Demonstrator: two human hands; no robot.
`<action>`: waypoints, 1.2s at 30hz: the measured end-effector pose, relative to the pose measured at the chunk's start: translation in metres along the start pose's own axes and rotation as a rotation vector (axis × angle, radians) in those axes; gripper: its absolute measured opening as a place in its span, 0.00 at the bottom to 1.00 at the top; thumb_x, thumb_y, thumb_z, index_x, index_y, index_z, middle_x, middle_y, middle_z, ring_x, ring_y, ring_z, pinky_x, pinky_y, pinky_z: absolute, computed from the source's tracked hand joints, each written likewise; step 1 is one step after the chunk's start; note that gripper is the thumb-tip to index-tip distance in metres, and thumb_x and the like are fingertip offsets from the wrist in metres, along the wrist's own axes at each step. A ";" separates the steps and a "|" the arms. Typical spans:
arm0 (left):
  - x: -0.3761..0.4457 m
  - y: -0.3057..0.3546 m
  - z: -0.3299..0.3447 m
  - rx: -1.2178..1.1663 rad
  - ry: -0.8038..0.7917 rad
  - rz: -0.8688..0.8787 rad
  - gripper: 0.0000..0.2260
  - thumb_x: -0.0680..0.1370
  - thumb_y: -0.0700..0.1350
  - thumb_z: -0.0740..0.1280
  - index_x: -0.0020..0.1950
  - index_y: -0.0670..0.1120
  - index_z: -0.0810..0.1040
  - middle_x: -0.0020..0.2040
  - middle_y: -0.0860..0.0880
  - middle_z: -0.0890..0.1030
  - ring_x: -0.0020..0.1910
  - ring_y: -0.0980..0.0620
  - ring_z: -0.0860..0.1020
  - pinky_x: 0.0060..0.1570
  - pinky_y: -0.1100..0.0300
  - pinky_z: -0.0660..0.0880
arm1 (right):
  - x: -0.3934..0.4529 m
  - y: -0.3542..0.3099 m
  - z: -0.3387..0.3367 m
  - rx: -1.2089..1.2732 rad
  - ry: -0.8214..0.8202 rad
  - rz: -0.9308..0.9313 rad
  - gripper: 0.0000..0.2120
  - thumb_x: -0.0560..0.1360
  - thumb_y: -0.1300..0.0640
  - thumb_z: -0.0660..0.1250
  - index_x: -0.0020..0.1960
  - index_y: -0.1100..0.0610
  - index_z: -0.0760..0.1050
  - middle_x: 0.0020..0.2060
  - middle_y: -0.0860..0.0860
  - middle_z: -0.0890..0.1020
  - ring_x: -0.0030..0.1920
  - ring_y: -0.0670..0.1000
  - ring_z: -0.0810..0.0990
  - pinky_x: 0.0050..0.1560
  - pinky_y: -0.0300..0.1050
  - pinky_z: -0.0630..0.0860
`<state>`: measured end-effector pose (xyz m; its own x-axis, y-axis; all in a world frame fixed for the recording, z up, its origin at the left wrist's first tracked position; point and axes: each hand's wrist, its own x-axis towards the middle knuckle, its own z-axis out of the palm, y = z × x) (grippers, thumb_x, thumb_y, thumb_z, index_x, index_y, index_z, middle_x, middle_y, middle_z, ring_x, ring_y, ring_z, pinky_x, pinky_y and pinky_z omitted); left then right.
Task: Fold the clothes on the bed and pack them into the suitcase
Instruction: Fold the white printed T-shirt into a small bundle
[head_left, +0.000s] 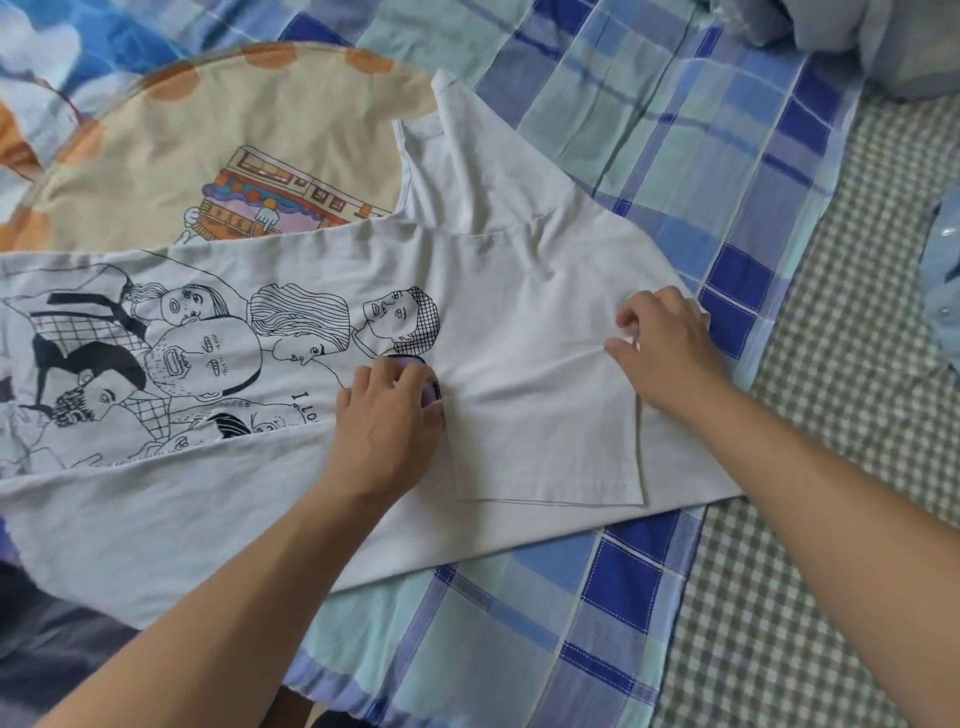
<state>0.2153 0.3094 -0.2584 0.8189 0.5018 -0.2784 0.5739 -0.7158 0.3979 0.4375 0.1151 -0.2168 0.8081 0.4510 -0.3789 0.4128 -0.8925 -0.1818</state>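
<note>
While the white T-shirt (519, 322) lies spread on the checked sheet (649, 597), the right hand (670, 348) pinches its shoulder fabric, apparently to start a fold; the left hand (384, 421), fingers curled, presses near the print to anchor it. No suitcase shows.

Soft, even daylight fills the scene, bright without glare. Shadows are faint, only a thin one under the forearms. The centre is fairly sharp; the edges bend from the wide lens and blur slightly.

head view | worn high — faces down | close over bed (675, 156)
</note>
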 end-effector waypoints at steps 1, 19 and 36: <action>-0.007 -0.002 -0.003 0.007 0.052 0.039 0.09 0.77 0.49 0.68 0.57 0.51 0.77 0.59 0.47 0.75 0.57 0.41 0.71 0.54 0.46 0.68 | -0.010 -0.006 0.001 0.010 0.106 -0.057 0.11 0.78 0.51 0.68 0.57 0.54 0.74 0.58 0.53 0.73 0.61 0.57 0.69 0.63 0.52 0.66; 0.105 -0.271 -0.098 0.283 0.104 -0.131 0.29 0.82 0.64 0.39 0.83 0.59 0.49 0.84 0.49 0.49 0.82 0.48 0.43 0.78 0.50 0.37 | 0.232 -0.178 -0.016 -0.043 -0.035 -0.009 0.33 0.82 0.49 0.61 0.80 0.58 0.51 0.77 0.60 0.61 0.75 0.63 0.61 0.73 0.53 0.59; 0.112 -0.236 -0.112 0.257 0.132 -0.229 0.25 0.78 0.55 0.53 0.73 0.49 0.69 0.76 0.41 0.65 0.77 0.39 0.59 0.75 0.41 0.52 | 0.216 -0.116 -0.037 -0.020 0.082 0.370 0.25 0.78 0.61 0.60 0.74 0.60 0.62 0.70 0.63 0.69 0.68 0.66 0.71 0.66 0.56 0.71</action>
<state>0.1714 0.5892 -0.2859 0.6718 0.7094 -0.2132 0.7374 -0.6679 0.1011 0.5797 0.3162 -0.2438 0.9346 0.0983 -0.3420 0.0943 -0.9951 -0.0282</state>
